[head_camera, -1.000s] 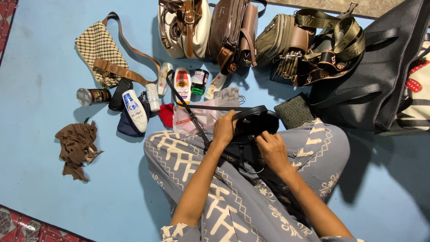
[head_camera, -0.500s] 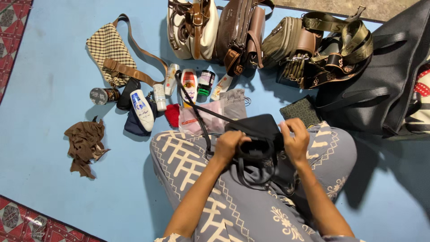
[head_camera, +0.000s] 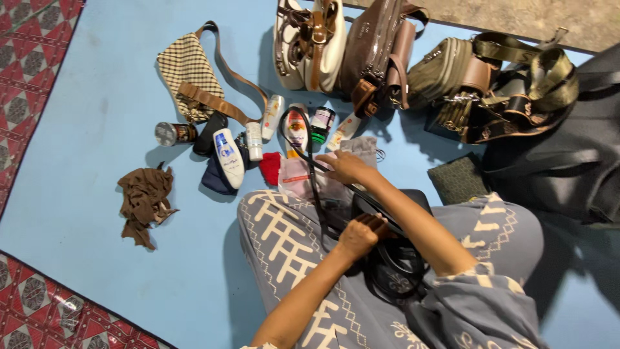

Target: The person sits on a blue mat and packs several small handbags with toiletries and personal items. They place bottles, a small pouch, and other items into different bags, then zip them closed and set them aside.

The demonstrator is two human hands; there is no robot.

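Black handbag (head_camera: pixel 387 258) on lap, mouth open, long strap (head_camera: pixel 310 168) trailing toward floor

We wear loose grey-blue trousers (head_camera: pixel 284 239) patterned with cream geometric lines and floral motifs. Our short sleeves (head_camera: pixel 481 304) match them. Both forearms are bare.

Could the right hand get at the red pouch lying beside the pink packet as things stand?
Probably yes. The right hand rests on the pink packet, with the red pouch just beyond it and nothing lying over it.

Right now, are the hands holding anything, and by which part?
The left hand grips the black bag at its top edge; the right hand reaches onto the pink pouch.
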